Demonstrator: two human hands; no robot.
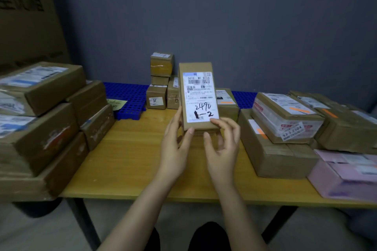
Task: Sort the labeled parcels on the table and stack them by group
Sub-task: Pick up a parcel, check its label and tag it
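Note:
A narrow brown cardboard parcel (195,68) is held upright above the middle of the wooden table (130,161), its white shipping label facing me with "2490" and "1-2" handwritten on it. My left hand (174,144) grips its lower left edge. My right hand (223,142) touches its lower right corner with thumb and fingertips. A stack of large brown parcels (42,116) fills the left side. Flat labeled parcels (285,120) are stacked at the right. Small boxes (161,81) stand stacked at the back centre.
A blue plastic grid pallet (128,96) lies at the table's back, with a yellow-green note (116,104) on it. Pink parcels (346,175) sit at the front right corner. A big cardboard carton (28,16) leans at the far left against the grey wall.

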